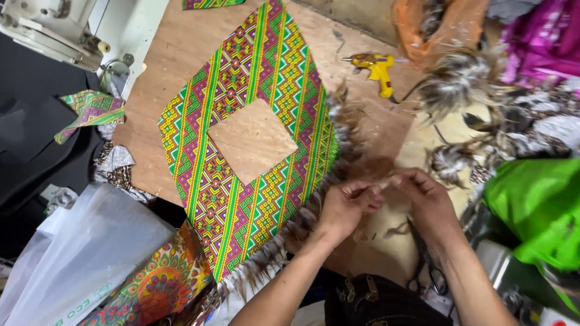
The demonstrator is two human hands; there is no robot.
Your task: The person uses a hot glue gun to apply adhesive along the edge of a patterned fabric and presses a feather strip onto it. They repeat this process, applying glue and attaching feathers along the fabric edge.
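A large patterned fabric piece (241, 139) in green, yellow, pink and purple lies on a wooden board (181, 42), with a square hole in its middle. Brown feathers (338, 151) line its right and lower edge. My left hand (345, 204) and my right hand (426, 199) meet just right of that edge, both pinching a small pale feather (386, 182) between their fingertips.
A yellow glue gun (376, 66) lies on the board behind my hands. Loose feathers (459, 78) are heaped at the right, beside a green bag (538, 205). Scissors (426, 265) lie near my right forearm. A sewing machine (54, 30) stands far left, with clear plastic bags (84, 253) below.
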